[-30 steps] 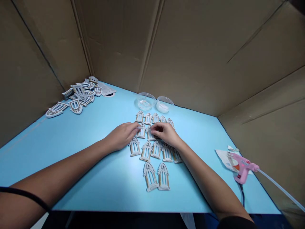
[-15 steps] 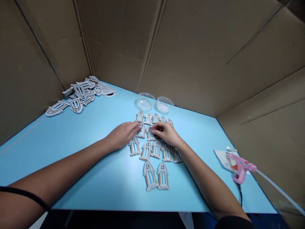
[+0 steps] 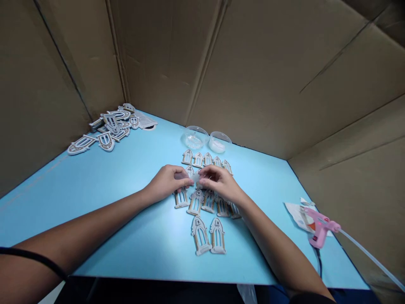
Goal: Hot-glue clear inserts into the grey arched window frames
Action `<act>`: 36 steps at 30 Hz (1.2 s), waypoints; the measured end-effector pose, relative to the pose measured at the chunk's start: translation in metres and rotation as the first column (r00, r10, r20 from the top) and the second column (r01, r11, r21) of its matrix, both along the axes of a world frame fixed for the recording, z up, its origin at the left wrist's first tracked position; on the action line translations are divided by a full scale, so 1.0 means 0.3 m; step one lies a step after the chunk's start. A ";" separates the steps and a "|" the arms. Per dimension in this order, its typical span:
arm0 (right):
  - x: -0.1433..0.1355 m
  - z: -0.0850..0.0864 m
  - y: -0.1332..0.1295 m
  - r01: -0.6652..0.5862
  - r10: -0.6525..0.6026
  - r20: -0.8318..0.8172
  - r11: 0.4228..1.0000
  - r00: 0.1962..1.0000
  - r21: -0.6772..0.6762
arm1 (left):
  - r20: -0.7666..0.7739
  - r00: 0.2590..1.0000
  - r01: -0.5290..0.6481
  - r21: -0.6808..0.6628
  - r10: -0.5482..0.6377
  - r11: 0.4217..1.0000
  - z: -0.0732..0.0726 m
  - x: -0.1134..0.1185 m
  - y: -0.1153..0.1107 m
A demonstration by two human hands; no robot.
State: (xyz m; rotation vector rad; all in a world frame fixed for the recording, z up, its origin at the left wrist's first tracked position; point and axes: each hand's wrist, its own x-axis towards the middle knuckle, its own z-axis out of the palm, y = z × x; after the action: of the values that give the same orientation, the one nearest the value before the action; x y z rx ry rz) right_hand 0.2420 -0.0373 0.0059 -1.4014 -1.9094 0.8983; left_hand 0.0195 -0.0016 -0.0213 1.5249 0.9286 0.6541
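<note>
Several white and gold arched window pieces (image 3: 201, 236) lie in rows on the blue table (image 3: 136, 249). Over the second row, my left hand (image 3: 171, 182) and my right hand (image 3: 220, 182) face each other with a narrow gap between them. Both pinch a small whitish translucent piece (image 3: 195, 177), whose edges are hard to make out. My fingers partly cover the window pieces beneath. Behind the rows stand two clear round dishes, the left one (image 3: 193, 140) with clear bits in it and the right one (image 3: 217, 146) with something white.
A pile of larger arched pieces (image 3: 110, 124) sits at the back left. On the right, a pink glue gun (image 3: 320, 228) with a white stick and dark cable rests by a white packet (image 3: 297, 215). Cardboard walls (image 3: 259, 84) stand behind the table.
Both hands have come up slightly from the window pieces and nearer each other, and the translucent piece now shows between them. The camera view has shifted a little.
</note>
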 end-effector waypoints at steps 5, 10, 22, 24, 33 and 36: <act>0.000 0.065 -0.030 0.096 -0.095 -0.128 0.995 0.987 -0.005 | 0.094 0.995 0.057 -0.128 -0.045 0.990 0.012 0.014 -0.011; 0.136 0.048 -0.020 0.244 -0.243 -0.058 0.970 0.968 0.011 | 0.185 0.979 -0.031 -0.278 0.085 0.960 0.009 0.019 0.009; 0.194 -0.089 0.003 0.252 -0.250 -0.032 0.958 0.968 0.139 | 0.168 0.948 -0.178 -0.423 0.270 0.889 0.062 0.020 0.015; 0.191 -0.091 0.005 0.255 -0.254 -0.026 0.956 0.967 0.145 | 0.177 0.952 -0.161 -0.403 0.249 0.901 0.043 0.017 0.020; 0.192 -0.133 0.026 0.306 -0.303 -0.048 0.947 0.952 0.099 | 0.197 0.963 -0.109 -0.334 0.182 0.936 0.019 0.009 0.018; 0.171 -0.129 0.019 0.284 -0.284 -0.010 0.953 0.959 0.110 | 0.197 0.964 -0.106 -0.326 0.177 0.939 0.025 0.011 0.018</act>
State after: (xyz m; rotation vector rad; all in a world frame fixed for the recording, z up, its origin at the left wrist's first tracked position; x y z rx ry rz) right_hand 0.2934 -0.0317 -0.0327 -1.5622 -1.6776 0.6408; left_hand 0.0228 0.0039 -0.0137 1.0849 0.9258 0.7279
